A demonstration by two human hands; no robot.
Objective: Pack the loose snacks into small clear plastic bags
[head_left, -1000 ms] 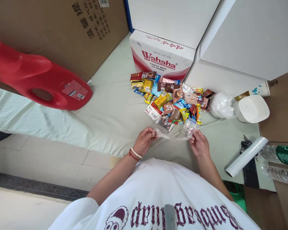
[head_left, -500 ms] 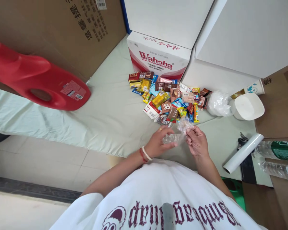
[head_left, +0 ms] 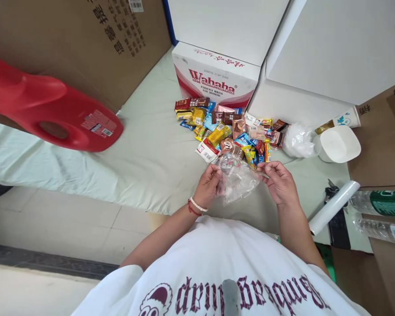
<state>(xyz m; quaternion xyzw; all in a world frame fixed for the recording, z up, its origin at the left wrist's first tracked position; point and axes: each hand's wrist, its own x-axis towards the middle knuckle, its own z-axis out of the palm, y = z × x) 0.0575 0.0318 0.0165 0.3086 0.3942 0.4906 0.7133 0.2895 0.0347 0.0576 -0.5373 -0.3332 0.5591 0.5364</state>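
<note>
A clear plastic bag is stretched out between my two hands, above the near edge of the table. My left hand is closed, pinching the bag's left side between thumb and fingers. On the other side my right hand pinches the bag's right edge with its fingertips. Just beyond the bag lies a heap of wrapped snacks in yellow, blue, brown and red packets. Part of the nearest packets shows through the clear film or is hidden behind it.
A white Wahaha carton stands behind the snacks. At left lies a red jug. Rightward are bunched plastic bags, a white bowl, a film roll, keys and plastic bottles. Tall boxes border the table.
The bag, crumpled before, is now spread wide. My left hand has gone from loosely open fingers to a pinch on the bag, and my right hand has shifted slightly right.
</note>
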